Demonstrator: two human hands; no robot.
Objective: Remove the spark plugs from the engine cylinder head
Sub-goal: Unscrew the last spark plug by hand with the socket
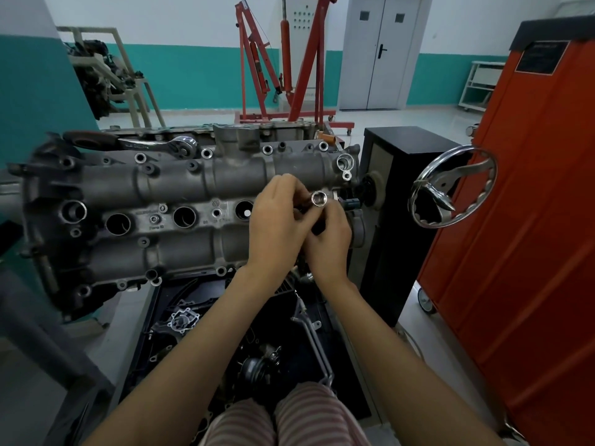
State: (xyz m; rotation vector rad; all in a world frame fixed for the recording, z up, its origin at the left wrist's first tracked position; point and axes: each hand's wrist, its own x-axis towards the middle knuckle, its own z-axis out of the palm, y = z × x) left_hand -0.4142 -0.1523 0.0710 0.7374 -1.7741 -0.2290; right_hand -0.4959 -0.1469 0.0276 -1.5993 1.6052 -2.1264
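Both hands up over the right end of the cylinder head (180, 188), w/ a chrome socket (318, 199) between them. Left hand (278, 220) has fingers curled round the dark end of the tool; right hand (328, 243) pinches it from below, so both are grasping the socket, neither released. Its open mouth faces me.

The plug wells run in a row down the middle of the head. Third well (244, 212) shows a pale dot at the bottom, prob. a plug tip. Other two, (118, 224) and (184, 217), just look dark. Ratchet (161, 144) lies on the far edge of the head, untouched.

My read: step is assembling or checking the socket before it goes down a well. To do it well: seat it fully on the extension, drop it in straight, feel it land on the hex before turning.

Can't tell: whether an extension is attached (hands cover it), whether a 4th well sits under my hands, whether the dark wells hold plugs.
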